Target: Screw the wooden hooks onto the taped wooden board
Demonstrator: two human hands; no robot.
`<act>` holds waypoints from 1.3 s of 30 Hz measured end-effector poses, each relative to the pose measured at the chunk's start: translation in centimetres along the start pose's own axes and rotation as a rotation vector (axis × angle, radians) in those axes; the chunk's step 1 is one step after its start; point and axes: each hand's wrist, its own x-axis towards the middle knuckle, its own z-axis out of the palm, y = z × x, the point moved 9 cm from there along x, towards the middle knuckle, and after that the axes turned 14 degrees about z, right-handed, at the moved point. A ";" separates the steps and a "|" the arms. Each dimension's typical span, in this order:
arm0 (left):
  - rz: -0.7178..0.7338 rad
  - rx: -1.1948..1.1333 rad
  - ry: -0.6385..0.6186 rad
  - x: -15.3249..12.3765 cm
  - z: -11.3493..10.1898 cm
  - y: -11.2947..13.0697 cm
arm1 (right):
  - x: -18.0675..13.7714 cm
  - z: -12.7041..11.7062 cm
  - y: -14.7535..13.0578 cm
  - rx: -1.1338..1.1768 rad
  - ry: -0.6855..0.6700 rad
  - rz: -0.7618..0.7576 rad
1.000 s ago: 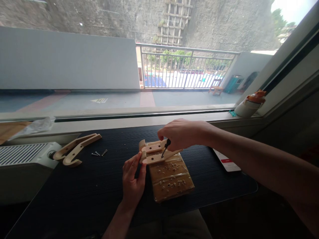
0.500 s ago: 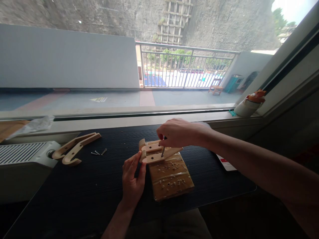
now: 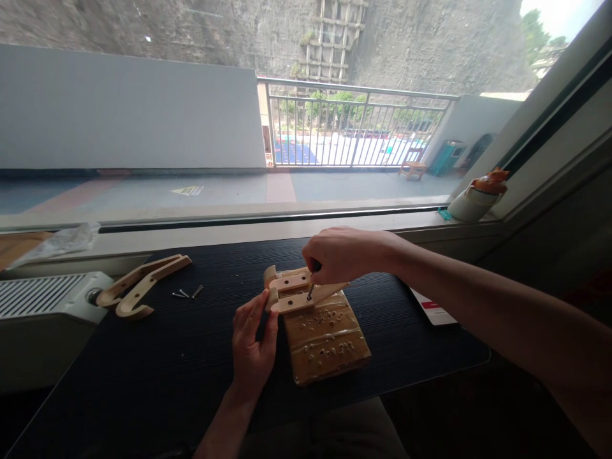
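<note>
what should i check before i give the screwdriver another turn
1. Hook held steady: ok, left hand grips the left end of the hook.
2. Hook backed from below: ok, it lies across the far end of the taped block.
3. Grip on the tool: ok, right hand is closed around the screwdriver.
4. Tip on the hook: ok, it meets the nearer bar.
5. Tip seated in a screw head: cannot tell, too small to see.
6. Spare screws at hand: ok, they lie on the table to the left.
</note>
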 end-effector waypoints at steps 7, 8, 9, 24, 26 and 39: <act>0.000 0.004 -0.005 0.0 0.0 0.1 | -0.6 -1.1 0.1 -0.016 0.042 -0.013; -0.001 0.005 -0.006 0.0 0.0 0.1 | -0.9 -1.3 -0.1 -0.007 0.043 -0.027; -0.001 0.006 -0.006 0.0 0.0 0.0 | -1.2 -1.4 -0.3 0.004 0.044 -0.044; 0.002 0.008 -0.004 0.0 0.0 0.1 | -1.5 -1.4 -0.6 0.001 0.052 -0.034; 0.001 0.009 -0.008 0.0 0.0 0.1 | -2.0 -1.7 -1.0 0.011 0.047 -0.054; 0.010 0.001 0.001 0.0 0.0 0.1 | -1.4 -1.4 -0.6 0.012 0.064 -0.018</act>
